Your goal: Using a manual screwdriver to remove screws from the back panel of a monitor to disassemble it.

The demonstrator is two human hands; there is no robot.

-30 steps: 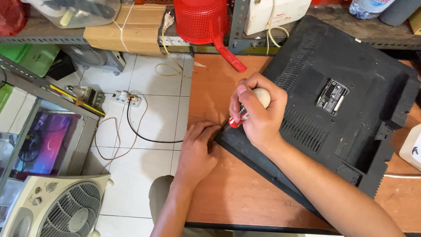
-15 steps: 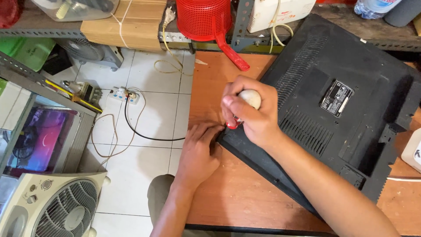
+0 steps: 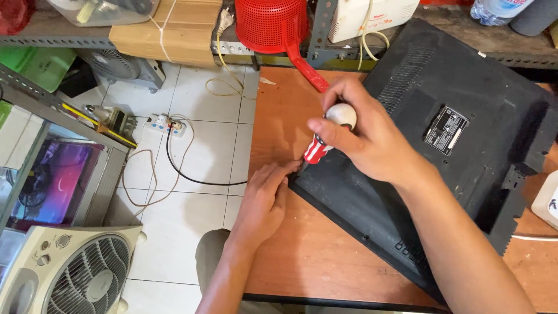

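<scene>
Gripping a red-and-white screwdriver (image 3: 325, 136) upright in a closed fist, the right hand (image 3: 363, 142) bears on the black monitor back (image 3: 453, 174) lying on the bench (image 3: 325, 256), while the left hand (image 3: 264, 200), fingers loosely curled, apparently steadies its corner.

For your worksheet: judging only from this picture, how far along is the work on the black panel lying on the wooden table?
Done: the black panel already lies back-side up on the wooden table. In hand: the right hand grips a red and white screwdriver, tip at the panel's near corner, where the left hand rests. Left: the back cover is not lifted; how many screws remain cannot be told.
</scene>
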